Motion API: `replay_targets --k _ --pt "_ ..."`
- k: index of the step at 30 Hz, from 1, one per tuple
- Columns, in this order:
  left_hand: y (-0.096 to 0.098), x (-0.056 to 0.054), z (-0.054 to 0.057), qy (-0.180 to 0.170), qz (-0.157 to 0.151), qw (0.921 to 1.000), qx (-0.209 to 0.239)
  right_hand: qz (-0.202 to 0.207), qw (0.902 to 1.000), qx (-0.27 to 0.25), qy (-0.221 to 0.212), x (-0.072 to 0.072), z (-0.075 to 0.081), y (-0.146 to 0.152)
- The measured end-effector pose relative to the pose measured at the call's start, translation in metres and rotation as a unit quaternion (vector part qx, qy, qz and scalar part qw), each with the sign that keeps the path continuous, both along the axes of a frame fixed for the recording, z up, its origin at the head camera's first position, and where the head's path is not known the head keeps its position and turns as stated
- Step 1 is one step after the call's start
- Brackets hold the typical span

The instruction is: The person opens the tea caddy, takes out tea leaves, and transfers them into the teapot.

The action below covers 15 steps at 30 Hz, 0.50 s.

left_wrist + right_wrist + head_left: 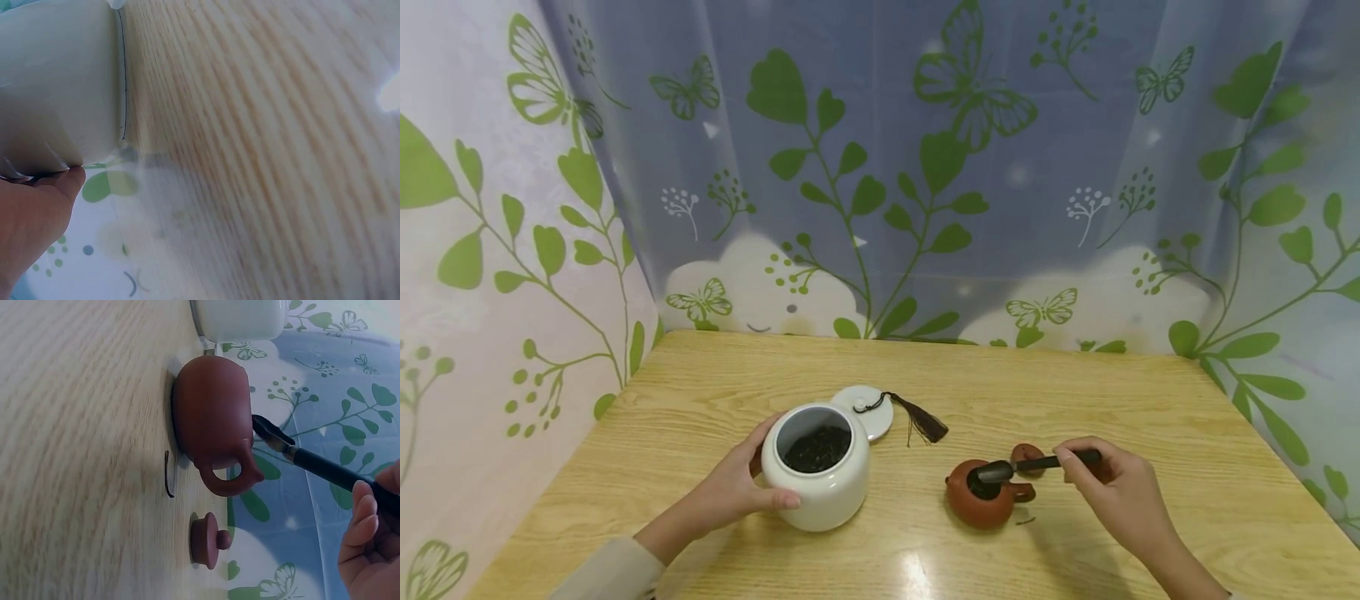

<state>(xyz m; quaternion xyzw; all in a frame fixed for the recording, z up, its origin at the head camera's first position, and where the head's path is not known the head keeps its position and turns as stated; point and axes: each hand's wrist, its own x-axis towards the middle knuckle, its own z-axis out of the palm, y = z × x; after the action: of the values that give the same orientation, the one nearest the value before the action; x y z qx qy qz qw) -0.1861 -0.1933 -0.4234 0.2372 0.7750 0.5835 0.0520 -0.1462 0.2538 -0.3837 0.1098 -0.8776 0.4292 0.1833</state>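
My left hand (pixel 741 483) grips a white ceramic jar (pixel 827 504), thumb across its front and fingers around the far side. Dark tea leaves (pixel 816 448) lie inside the open jar. In my right hand (pixel 1123 492) is a tea scoop (pixel 1037 463) with a black handle, pinched between thumb and fingers. Its metal head is tipped over the mouth of a reddish-brown clay teapot (pixel 977 508), where dark leaves show. The right wrist view has the scoop's head right at the rim of the teapot (pixel 212 406), above the handle side.
Behind the jar lies its white lid (pixel 880 417) with a dark tassel (pixel 927 423). The small teapot lid (pixel 1027 457) rests beyond the pot's handle. A stray tea leaf (pixel 167 475) is on the wooden table (pixel 700 392) beside the pot. Patterned curtains (pixel 880 167) surround the table.
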Motion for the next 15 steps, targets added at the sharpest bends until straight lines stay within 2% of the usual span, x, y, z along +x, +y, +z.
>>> replay_targets --k 3,6,12,15 --pt "0.0 0.0 0.0 -0.002 0.0 1.0 0.001 -0.008 0.9979 -0.043 -0.049 -0.004 0.0 0.002" --pt "-0.001 0.001 0.001 -0.002 -0.001 1.0 -0.001 -0.014 0.9914 -0.095 -0.089 -0.01 0.0 0.005" --pt "-0.001 0.001 0.001 0.0 -0.003 1.0 -0.003 -0.012 0.9733 -0.182 -0.139 -0.027 -0.005 0.012" --pt "0.0 0.001 0.001 -0.001 0.0 1.0 -0.003 -0.023 0.9634 -0.22 -0.152 -0.037 -0.01 0.015"
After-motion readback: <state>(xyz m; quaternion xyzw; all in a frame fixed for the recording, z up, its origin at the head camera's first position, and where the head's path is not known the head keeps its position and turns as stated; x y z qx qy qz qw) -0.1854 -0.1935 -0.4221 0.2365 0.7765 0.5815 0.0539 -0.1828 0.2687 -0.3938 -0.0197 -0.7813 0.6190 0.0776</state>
